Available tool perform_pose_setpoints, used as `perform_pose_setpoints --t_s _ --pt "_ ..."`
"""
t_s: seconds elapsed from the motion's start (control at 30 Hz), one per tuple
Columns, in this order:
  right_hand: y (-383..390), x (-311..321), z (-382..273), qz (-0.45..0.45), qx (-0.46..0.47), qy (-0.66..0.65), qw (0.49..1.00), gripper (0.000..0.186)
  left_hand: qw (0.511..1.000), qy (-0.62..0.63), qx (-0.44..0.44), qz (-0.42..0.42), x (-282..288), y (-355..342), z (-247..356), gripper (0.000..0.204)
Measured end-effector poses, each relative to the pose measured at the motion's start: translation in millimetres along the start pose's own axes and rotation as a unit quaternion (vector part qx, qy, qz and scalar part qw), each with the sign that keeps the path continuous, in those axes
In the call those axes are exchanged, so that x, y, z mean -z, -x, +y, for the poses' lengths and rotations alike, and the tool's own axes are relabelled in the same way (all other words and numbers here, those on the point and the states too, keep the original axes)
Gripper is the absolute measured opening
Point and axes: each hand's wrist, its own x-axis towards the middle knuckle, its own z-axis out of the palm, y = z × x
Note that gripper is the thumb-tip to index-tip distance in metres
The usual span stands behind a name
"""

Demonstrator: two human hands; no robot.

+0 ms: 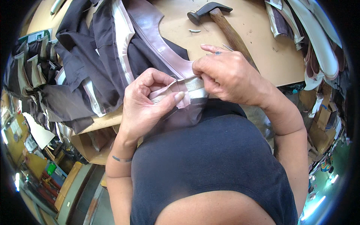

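A mauve leather piece (152,35), joined to dark lining cloth, runs from the far side of the table down to my hands. My left hand (146,99) pinches its near end between thumb and fingers, where a pale folded edge shows. At the right end of that edge, my right hand (225,75) is closed with thumb and index finger together on the seam of the leather piece; a ring is on one finger. Loose dark thread (174,78) stands up beside my left fingertips. Whether a needle is in my right fingers cannot be seen.
A hammer (221,20) with a wooden handle lies beyond my right hand, close to a small whitish scrap (194,30). Dark cloth pieces (80,67) are heaped at the left. White and brown strips (318,41) hang over the table's right side.
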Motion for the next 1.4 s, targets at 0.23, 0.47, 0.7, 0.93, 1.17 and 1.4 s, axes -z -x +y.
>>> perform_pose_setpoints --t_s 0.23,0.47,0.7,0.93,1.17,1.4 --pt "-7 -9 -9 0.045 -0.082 -0.266 0.959 0.015 0.999 0.033 0.014 -0.011 -1 -3 3 0.02" --pt "-3 -8 -12 0.06 -0.16 -0.338 0.925 0.013 0.987 -0.138 -0.083 -0.01 14 -4 4 0.017" --pt "-2 -8 -13 0.062 -0.147 -0.331 0.93 0.015 0.91 -0.359 -0.207 -0.022 11 -1 19 0.011" --pt "1 -9 -12 0.058 -0.139 -0.328 0.932 0.017 0.912 -0.362 -0.182 -0.057 13 -4 15 0.018" --pt "7 -11 -10 0.057 -0.126 -0.358 0.923 0.015 0.979 -0.119 -0.165 -0.015 -2 -5 0 0.019" --pt "13 1 -10 -0.015 -0.161 -0.402 0.901 0.008 0.961 -0.121 -0.245 -0.05 0 -1 -10 0.017"
